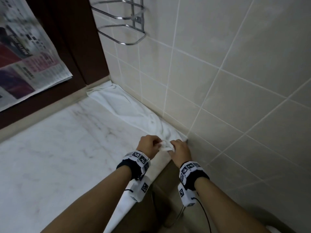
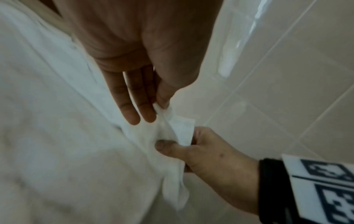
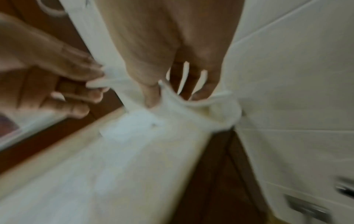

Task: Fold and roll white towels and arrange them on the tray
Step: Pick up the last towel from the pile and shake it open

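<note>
A white towel (image 1: 127, 108) lies crumpled in a long strip along the right side of the marble counter (image 1: 58, 157), against the tiled wall. Its near end is bunched between both hands at the counter's front right corner. My left hand (image 1: 157, 143) pinches an edge of the towel (image 2: 182, 128) between thumb and forefinger, the other fingers (image 2: 132, 109) straight. My right hand (image 1: 171, 146) grips the towel (image 3: 216, 106) just beside it, thumb (image 2: 168, 147) on top of the cloth. No tray is in view.
The tiled wall (image 1: 235, 81) stands close on the right. A chrome wire rack (image 1: 124, 22) hangs on it above the back corner. A newspaper (image 1: 25, 56) hangs on the dark wooden frame (image 1: 72, 39) at the back left. The counter's front edge runs just under my wrists.
</note>
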Demonstrator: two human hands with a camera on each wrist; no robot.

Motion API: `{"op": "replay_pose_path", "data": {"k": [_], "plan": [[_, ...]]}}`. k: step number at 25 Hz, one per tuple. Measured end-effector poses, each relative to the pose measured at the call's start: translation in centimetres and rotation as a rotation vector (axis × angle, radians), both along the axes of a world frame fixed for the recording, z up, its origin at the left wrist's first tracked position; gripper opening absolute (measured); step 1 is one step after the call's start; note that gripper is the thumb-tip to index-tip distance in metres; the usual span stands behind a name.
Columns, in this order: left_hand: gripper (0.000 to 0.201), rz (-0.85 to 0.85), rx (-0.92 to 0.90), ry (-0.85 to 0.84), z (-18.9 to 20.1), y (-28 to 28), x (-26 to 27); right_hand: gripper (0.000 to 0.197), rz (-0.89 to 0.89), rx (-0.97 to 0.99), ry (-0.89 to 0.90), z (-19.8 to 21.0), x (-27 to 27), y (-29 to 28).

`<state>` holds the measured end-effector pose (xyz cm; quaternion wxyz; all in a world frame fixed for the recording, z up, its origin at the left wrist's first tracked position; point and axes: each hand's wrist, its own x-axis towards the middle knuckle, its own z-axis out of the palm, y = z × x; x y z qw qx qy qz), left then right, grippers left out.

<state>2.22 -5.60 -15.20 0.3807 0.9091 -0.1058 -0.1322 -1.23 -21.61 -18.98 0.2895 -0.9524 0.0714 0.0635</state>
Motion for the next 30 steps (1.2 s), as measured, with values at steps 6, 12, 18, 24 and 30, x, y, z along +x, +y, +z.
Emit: {"op": "replay_pose_path", "data": {"k": [6,12,18,24,30], "plan": [[0.010,0.315,-0.178,-0.147,12.2,11.7,1.4,0.059,0.121,0.475,-0.290,13.8,4.9,4.6],[0.009,0.555,-0.100,-0.481,32.1,26.3,-3.8,0.021,0.397,0.275,-0.594,33.3,11.7,14.7],[0.038,0.450,0.020,-0.774,44.8,31.5,-8.2,0.009,0.931,0.250,-0.788,49.8,7.0,27.4],[0.035,0.408,0.054,-0.955,51.0,32.1,-10.7,0.022,1.076,0.326,-0.848,55.2,2.3,34.5],[0.013,0.548,0.729,-1.028,53.1,33.7,-13.2,0.013,0.940,0.449,-0.869,56.1,0.9,34.8]]}}
